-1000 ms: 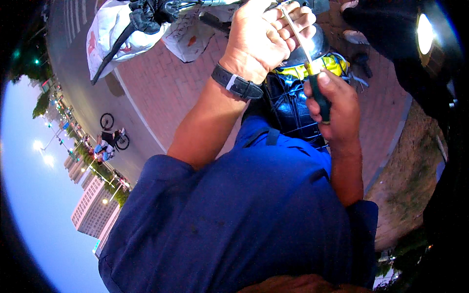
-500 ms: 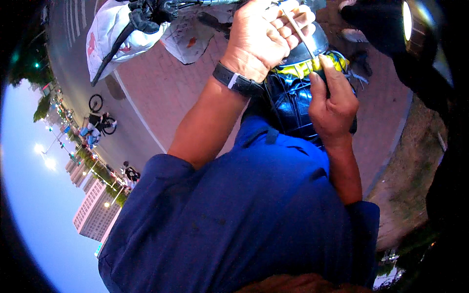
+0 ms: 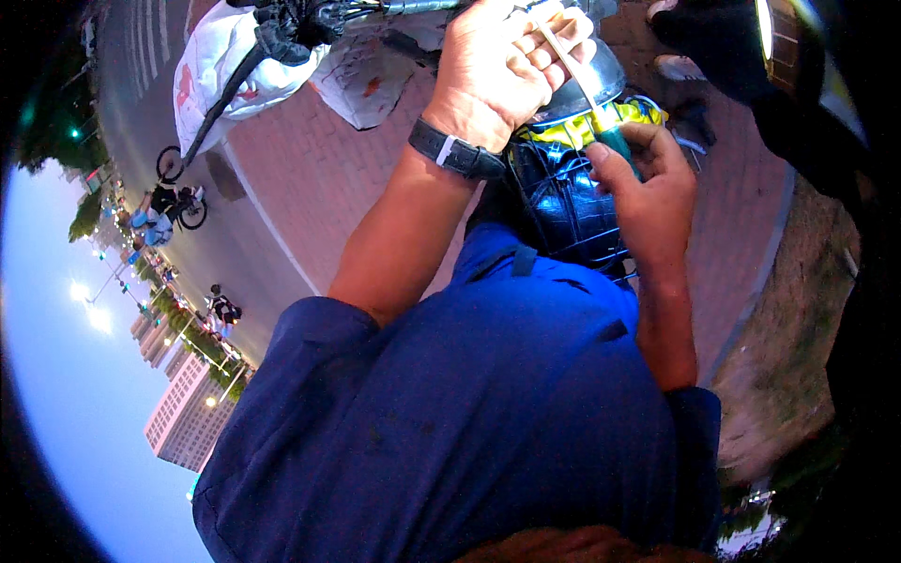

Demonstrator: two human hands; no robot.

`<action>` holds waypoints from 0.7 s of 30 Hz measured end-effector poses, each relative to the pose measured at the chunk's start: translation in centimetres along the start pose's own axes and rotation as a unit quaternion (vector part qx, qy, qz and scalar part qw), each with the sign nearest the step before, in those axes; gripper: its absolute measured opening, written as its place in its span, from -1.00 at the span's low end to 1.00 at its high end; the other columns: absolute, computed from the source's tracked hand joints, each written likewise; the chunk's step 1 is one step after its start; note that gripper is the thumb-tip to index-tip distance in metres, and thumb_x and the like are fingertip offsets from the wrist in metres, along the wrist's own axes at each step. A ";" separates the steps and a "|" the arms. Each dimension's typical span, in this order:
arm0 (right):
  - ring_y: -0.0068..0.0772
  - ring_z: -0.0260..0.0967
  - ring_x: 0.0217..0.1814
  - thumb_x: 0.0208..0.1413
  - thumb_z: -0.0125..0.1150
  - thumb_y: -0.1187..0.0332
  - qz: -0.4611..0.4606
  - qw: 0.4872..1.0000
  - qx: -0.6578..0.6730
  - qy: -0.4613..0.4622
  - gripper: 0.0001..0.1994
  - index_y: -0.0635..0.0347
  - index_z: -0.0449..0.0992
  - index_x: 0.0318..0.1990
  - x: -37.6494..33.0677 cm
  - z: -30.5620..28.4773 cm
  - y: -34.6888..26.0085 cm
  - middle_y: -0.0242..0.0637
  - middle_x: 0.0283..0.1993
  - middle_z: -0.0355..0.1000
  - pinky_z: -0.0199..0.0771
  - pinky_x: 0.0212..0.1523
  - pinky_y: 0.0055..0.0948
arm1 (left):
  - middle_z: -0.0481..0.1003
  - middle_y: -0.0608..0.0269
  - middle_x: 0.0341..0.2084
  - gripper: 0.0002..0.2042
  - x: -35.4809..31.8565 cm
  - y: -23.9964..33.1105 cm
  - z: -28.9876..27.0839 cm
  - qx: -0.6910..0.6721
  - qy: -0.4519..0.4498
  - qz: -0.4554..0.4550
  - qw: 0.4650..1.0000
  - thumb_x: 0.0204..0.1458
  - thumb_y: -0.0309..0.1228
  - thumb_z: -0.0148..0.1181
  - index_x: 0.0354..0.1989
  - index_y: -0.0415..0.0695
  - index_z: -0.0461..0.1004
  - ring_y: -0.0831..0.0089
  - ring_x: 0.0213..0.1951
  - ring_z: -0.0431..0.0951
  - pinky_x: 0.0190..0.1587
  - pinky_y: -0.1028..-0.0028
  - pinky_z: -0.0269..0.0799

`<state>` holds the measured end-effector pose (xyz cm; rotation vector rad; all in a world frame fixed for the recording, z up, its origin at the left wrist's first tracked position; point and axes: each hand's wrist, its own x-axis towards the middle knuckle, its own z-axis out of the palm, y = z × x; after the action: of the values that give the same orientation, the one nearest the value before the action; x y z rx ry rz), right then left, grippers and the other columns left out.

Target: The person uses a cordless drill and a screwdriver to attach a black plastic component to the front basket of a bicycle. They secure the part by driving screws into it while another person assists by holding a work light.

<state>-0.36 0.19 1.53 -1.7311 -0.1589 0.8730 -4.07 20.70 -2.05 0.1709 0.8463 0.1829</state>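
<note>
In my right hand (image 3: 657, 183) is a screwdriver (image 3: 615, 141) with a teal handle and a yellow collar, gripped between thumb and fingers. Its long metal shaft slants up and left across the fingers of my left hand (image 3: 502, 70). That hand is palm up with the fingers curled, near the shaft's far end; the thumb is cut off at the top edge, so what it pinches is hidden. Beneath both hands sits a black wire basket (image 3: 563, 211) with dark, shiny contents. Yellow material (image 3: 648, 111) and a clear, rounded plastic piece (image 3: 601, 80) show at its far side.
At the upper left, a black handlebar assembly (image 3: 291, 33) stands before a white bag (image 3: 221, 70) with red marks. Someone in dark clothes and white shoes (image 3: 678, 68) stands at the upper right. Brick paving (image 3: 319, 178) meets a road with a cyclist (image 3: 164, 206).
My right hand has shifted slightly right and its fingers have opened out, baring the teal handle. My left hand has barely moved. The cyclist on the road has moved left.
</note>
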 end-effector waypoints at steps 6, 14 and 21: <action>0.03 0.58 -0.17 0.18 0.33 0.47 -0.245 0.941 -0.221 0.074 -0.78 0.35 0.60 -0.04 0.0 1.3 0.8 0.01 -0.23 0.58 0.56 -0.13 -0.16 | 0.60 0.01 -0.16 -0.61 -0.2 0.2 0.1 0.000 -0.062 -0.019 0.998 0.34 -0.16 0.02 0.02 -0.31 0.46 0.13 -0.09 0.61 0.05 0.10 0.55; -0.59 0.33 -0.59 0.34 0.10 0.27 0.266 0.871 0.387 -0.147 -0.74 0.34 0.52 -0.21 1.4 -1.4 -0.3 -0.29 -0.40 0.49 0.29 -0.59 -0.55 | 0.60 0.02 -0.17 -0.60 -0.9 0.1 1.0 0.014 0.026 -0.011 1.000 0.34 -0.13 0.05 0.00 -0.29 0.48 0.14 -0.09 0.63 0.05 0.11 0.59; -0.26 0.54 -0.31 0.08 0.44 0.37 -0.074 0.991 -0.110 0.028 -0.68 0.35 0.56 -0.07 -0.1 0.1 0.7 -0.15 -0.27 0.57 0.53 -0.28 -0.36 | 0.60 0.03 -0.20 -0.62 -0.6 0.1 0.8 0.022 -0.016 0.008 1.000 0.34 -0.15 0.02 0.00 -0.29 0.47 0.14 -0.12 0.63 0.03 0.14 0.59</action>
<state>-0.73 -0.01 0.97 -1.9195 -0.3514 0.7182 -3.91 20.62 -1.08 0.2214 0.8176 0.1760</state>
